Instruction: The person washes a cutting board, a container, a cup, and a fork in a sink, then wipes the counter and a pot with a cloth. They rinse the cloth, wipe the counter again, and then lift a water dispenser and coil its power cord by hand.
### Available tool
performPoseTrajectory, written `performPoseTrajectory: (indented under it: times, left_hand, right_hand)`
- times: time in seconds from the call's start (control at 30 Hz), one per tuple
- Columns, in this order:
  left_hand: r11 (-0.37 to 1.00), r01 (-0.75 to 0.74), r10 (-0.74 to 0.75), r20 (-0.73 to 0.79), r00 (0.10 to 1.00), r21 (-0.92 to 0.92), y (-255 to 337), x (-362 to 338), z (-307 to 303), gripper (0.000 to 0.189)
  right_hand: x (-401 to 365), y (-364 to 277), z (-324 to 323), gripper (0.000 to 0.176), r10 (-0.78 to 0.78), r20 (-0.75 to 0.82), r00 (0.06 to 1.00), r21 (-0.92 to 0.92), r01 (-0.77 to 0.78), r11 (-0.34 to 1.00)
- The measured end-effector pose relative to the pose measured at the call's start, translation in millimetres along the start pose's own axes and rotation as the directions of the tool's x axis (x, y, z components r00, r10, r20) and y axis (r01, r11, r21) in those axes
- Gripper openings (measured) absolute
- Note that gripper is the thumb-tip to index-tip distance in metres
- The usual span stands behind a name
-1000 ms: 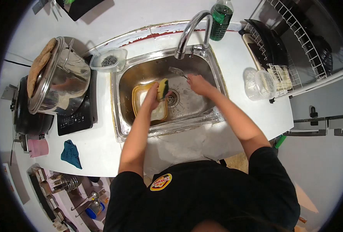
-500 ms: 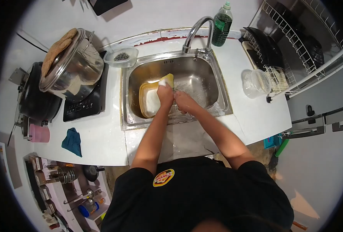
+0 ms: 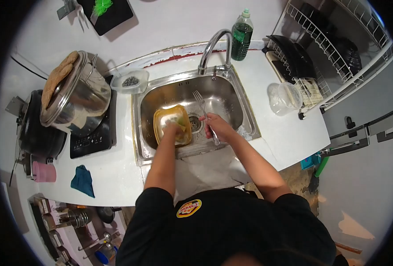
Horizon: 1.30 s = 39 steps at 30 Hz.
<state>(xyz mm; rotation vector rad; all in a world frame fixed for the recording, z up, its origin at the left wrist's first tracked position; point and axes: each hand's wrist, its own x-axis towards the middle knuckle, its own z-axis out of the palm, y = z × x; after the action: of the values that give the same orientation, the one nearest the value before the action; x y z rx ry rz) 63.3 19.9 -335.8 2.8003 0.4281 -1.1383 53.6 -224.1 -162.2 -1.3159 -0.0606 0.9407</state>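
Note:
A metal fork (image 3: pixel 200 101) is held in my right hand (image 3: pixel 220 127), tines pointing up toward the faucet and handle end toward me. My left hand (image 3: pixel 173 130) is down inside a yellow-rimmed rectangular container (image 3: pixel 157 119) at the left of the sink. Under its fingers shows a yellow-green sponge (image 3: pixel 182 127), with pale suds near it. The fingers of the left hand are closed on the sponge, partly hidden. The steel sink (image 3: pixel 225 95) surrounds both hands, and its drain (image 3: pixel 195 123) lies between them.
A curved faucet (image 3: pixel 215 40) rises behind the sink, beside a bottle of green liquid (image 3: pixel 242 36). At left are a tub with a scouring pad (image 3: pixel 130 82), a large pot (image 3: pixel 79 102) and a blue cloth (image 3: pixel 83 179). A clear plastic container (image 3: pixel 285 98) and dish rack (image 3: pixel 316 84) stand right.
My hands have moved apart. The left one has lowered the sponge into the yellow container; the right one now holds the fork out to the right in plain view.

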Motion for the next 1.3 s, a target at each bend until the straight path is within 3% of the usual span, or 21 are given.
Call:
performPoseTrajectory:
  times: [0.1, 0.17, 0.27, 0.3, 0.33, 0.4, 0.47, 0.6, 0.63, 0.67, 0.7, 0.77, 0.83, 0.93, 1.0, 1.03, 1.07, 1.13, 1.17, 1.2, 1.3]
  left_hand:
    - [0.992, -0.105, 0.114, 0.163, 0.980, -0.066, 22.1, 19.3, 7.0, 0.054]
    - [0.962, -0.272, 0.260, 0.283, 0.923, 0.002, 61.9, -36.7, -36.4, 0.047]
    - [0.814, -0.126, 0.154, 0.001, 0.988, -0.566, 70.7, -14.0, -34.5, 0.043]
    - [0.418, -0.098, 0.185, -0.021, 0.983, -0.903, 68.7, -13.7, -35.0, 0.041]
    - [-0.092, -0.034, 0.193, -0.051, 0.980, -0.995, 65.5, -27.6, -45.8, 0.039]
    - [-0.496, 0.121, 0.547, -0.201, 0.813, -0.860, 57.3, -64.8, -80.0, 0.030]
    - [-0.575, 0.020, 0.529, -0.353, 0.772, -0.818, 76.8, -87.5, -88.9, 0.027]
    - [-0.612, -0.251, 0.251, -0.484, 0.838, -0.750, 92.9, -95.0, -77.1, 0.032]
    - [-0.392, -0.435, 0.031, -0.485, 0.874, -0.810, 92.5, -88.2, -72.8, 0.033]
    - [-0.120, -0.538, -0.184, -0.514, 0.838, -0.834, 92.9, -79.7, -70.8, 0.033]
    - [0.170, -0.547, -0.370, -0.568, 0.735, -0.820, 94.3, -72.6, -66.8, 0.034]
    - [0.316, -0.569, -0.395, -0.651, 0.649, -0.759, 97.4, -93.9, -74.0, 0.036]
    - [0.422, -0.642, -0.422, -0.766, 0.486, -0.640, 99.0, -95.0, -74.7, 0.038]
    - [0.468, -0.422, -0.444, -0.619, 0.647, -0.777, 85.1, -99.2, -97.5, 0.042]
    - [-0.040, -0.495, -0.288, -0.465, 0.837, -0.868, 60.3, -92.7, -109.0, 0.044]
    - [-0.300, -0.441, -0.168, -0.408, 0.897, -0.846, 48.9, -91.6, -111.5, 0.045]
    - [-0.437, -0.333, 0.004, -0.373, 0.928, -0.835, 42.0, -105.3, -114.6, 0.045]
    - [-0.547, -0.071, 0.265, -0.253, 0.931, -0.834, 50.5, -137.2, -122.1, 0.045]
    - [-0.569, 0.067, 0.392, -0.199, 0.898, -0.820, 59.2, -155.2, -125.2, 0.045]
    - [-0.614, 0.129, 0.501, -0.257, 0.827, -0.779, 73.1, -171.8, -122.8, 0.037]
    - [-0.620, -0.278, 0.168, -0.470, 0.866, -0.734, 94.9, -154.2, -117.0, 0.028]
  right_hand:
    - [-17.8, -23.8, 17.0, 0.028, -0.036, -0.064, 0.997, -0.005, 0.035, 0.999]
    - [-17.7, -28.1, 14.0, 0.028, -0.046, -0.085, 0.995, -0.061, 0.041, 0.997]
    - [1.6, -14.4, -10.4, 0.021, -0.106, -0.159, 0.982, -0.214, 0.070, 0.974]
    - [8.2, -9.7, -17.0, 0.019, -0.152, -0.223, 0.963, -0.285, 0.085, 0.955]
    - [13.7, -5.9, -21.3, 0.019, -0.198, -0.278, 0.940, -0.355, 0.091, 0.930]
    - [25.9, -4.8, -21.3, 0.019, -0.339, -0.295, 0.893, -0.543, 0.136, 0.829]
    - [42.2, -1.1, -10.4, 0.019, -0.385, -0.280, 0.879, -0.601, 0.153, 0.785]
    - [65.7, 15.5, 9.9, 0.021, -0.306, -0.253, 0.918, -0.653, 0.071, 0.754]
    - [55.6, 8.4, 18.6, 0.024, -0.238, -0.222, 0.945, -0.673, 0.028, 0.739]
    - [52.4, 9.9, 20.6, 0.025, -0.244, -0.197, 0.950, -0.692, 0.041, 0.721]
    - [49.2, 11.4, 22.7, 0.026, -0.249, -0.172, 0.953, -0.710, 0.055, 0.702]
    - [51.0, 25.4, 21.7, 0.026, -0.406, -0.118, 0.906, -0.732, 0.196, 0.652]
    - [37.6, 14.5, 21.3, 0.022, -0.322, -0.119, 0.939, -0.741, 0.132, 0.659]
    - [-0.6, -8.3, 25.8, 0.023, -0.149, -0.118, 0.982, -0.686, 0.028, 0.727]
    - [-17.5, -16.9, 24.0, 0.023, -0.108, -0.132, 0.985, -0.590, 0.009, 0.807]
    - [-23.3, -20.3, 21.9, 0.023, -0.126, -0.151, 0.980, -0.524, 0.029, 0.851]
    - [-26.5, -22.2, 20.3, 0.022, -0.144, -0.168, 0.975, -0.453, 0.053, 0.890]
    - [-4.9, -19.6, 9.7, 0.021, -0.153, -0.120, 0.981, -0.380, 0.097, 0.920]
    - [5.5, -20.1, 7.1, 0.021, -0.161, -0.095, 0.982, -0.339, 0.120, 0.933]
    - [10.1, -21.6, 11.1, 0.021, -0.180, -0.101, 0.979, -0.344, 0.135, 0.929]
    - [7.4, -21.3, 32.8, 0.022, -0.179, -0.109, 0.978, -0.332, 0.134, 0.934]
